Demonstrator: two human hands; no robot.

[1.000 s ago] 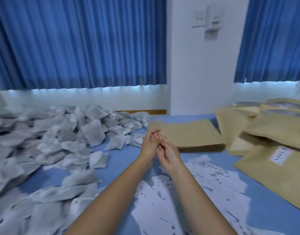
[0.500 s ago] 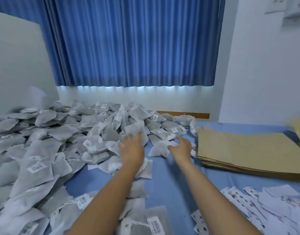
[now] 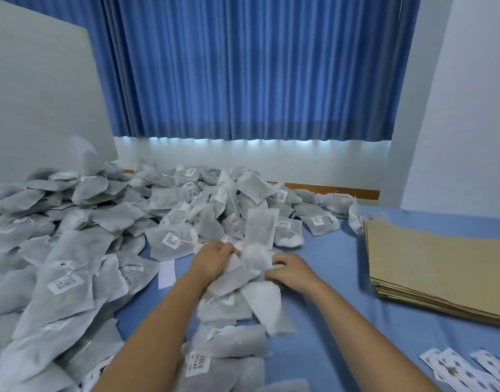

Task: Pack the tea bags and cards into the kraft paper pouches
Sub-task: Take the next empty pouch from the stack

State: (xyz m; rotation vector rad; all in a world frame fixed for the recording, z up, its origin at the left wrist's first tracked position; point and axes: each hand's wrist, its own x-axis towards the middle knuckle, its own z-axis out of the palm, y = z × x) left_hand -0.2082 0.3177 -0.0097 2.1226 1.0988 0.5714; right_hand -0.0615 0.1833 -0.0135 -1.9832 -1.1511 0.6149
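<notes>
Entry, bag-gathering step.

The bunch of tea bags [image 3: 231, 281] sat at the near edge of the heap of tea bags [image 3: 82, 236], gathered between both hands. Some of the bags trailed down onto the tabletop [image 3: 328, 301] toward the wearer. The bags overlapped, so no count was possible.

- Left hand [image 3: 214, 261]: grip closed, fingers curled round the left side of the bunch.
- Right hand [image 3: 292, 271]: grip closed, fingers curled and pinching the right side of the bunch.

The heap covered the left and far part of the tabletop, and many bags showed strings and printed labels. The kraft paper pouches [image 3: 435, 264] lay in a flat stack on the right, well apart from both hands. No pouch in view was open or visibly filled. The cards [image 3: 463, 369] lay loose at the near right corner, touched by neither hand.

Judgement: within this view the task looked to be at an early point.
- Under way: collecting one portion of bags.
- Left for this portion: take a pouch from the stack, open it, insert the bags, and add a card.
- Beyond that, the size of the heap and the height of the stack suggested many more rounds.
</notes>
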